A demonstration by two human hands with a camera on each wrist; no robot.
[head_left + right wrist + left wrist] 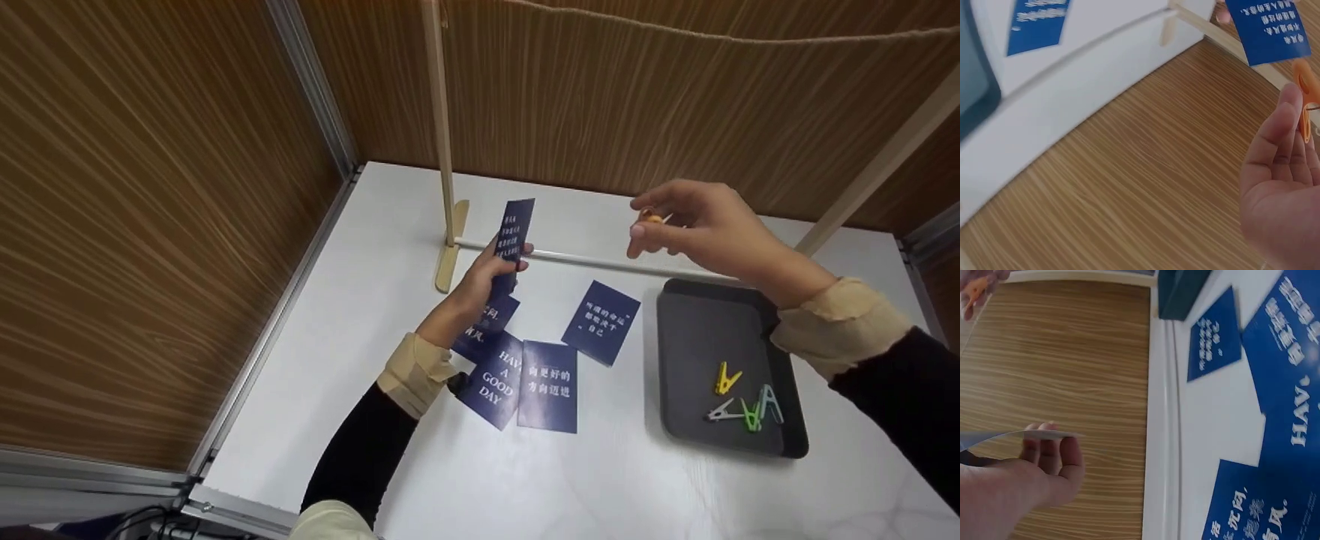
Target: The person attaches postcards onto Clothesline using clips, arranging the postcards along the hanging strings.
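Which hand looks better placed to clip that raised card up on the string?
Probably the right hand: it pinches an orange clothespin and is raised nearest the string. The left hand is occupied holding the blue card upright.

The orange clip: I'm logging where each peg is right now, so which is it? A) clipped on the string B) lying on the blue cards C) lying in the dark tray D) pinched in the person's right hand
D: the orange clip sits between the fingertips of the right hand, raised above the table, while the yellow, white and green clips lie in the dark tray.
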